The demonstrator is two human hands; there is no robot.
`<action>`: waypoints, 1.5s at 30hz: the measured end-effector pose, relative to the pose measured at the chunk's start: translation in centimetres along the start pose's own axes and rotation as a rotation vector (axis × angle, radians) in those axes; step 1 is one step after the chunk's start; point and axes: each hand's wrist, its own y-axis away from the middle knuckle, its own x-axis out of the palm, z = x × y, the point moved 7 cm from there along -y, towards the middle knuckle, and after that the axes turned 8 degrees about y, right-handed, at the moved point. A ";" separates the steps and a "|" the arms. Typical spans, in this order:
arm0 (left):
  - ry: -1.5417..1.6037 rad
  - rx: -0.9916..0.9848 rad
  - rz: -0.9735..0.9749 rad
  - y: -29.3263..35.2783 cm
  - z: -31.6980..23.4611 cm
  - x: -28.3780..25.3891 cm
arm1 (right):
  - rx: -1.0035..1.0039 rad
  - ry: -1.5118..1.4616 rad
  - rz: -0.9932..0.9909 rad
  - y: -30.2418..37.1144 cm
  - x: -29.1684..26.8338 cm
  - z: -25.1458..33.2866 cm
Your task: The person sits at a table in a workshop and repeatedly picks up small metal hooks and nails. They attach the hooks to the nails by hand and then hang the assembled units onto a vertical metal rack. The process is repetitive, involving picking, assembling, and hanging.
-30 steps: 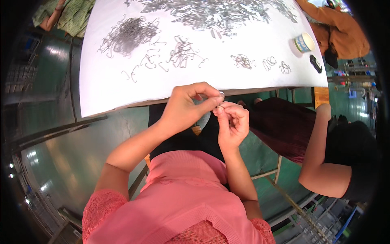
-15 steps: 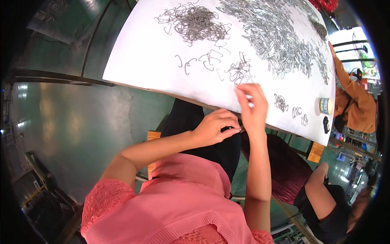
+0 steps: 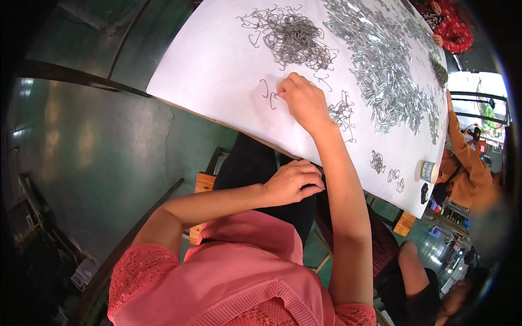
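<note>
My right hand reaches over the white tabletop, palm down. Its fingers are curled together at the loose bent wire hooks; anything between the fingertips is hidden. Beyond it lies a tangled pile of wire hooks. A smaller cluster of hooks lies right beside my right wrist. My left hand stays low over my lap, just off the table's near edge, with thumb and fingers closed in a pinch. What it grips is too small to make out.
A wide spread of short silvery metal pieces covers the table's far right. Small hook groups lie nearer, by a paper cup and a black object. People in orange and red are at the right side.
My right hand has moved from beside my left hand, forward and left, onto the loose hooks. My left hand has hardly moved. The view has shifted slightly.
</note>
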 end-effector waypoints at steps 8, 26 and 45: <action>0.032 -0.014 0.010 -0.6 -1.0 0.6 | 0.588 -0.884 -0.053 8.3 -4.1 -4.8; 0.053 -0.094 0.052 -2.6 -4.6 4.2 | 1.012 -1.585 -0.633 28.5 -8.1 -1.0; -0.593 0.096 0.128 -19.3 5.7 5.9 | 0.879 -1.349 -0.813 30.6 -9.7 -1.9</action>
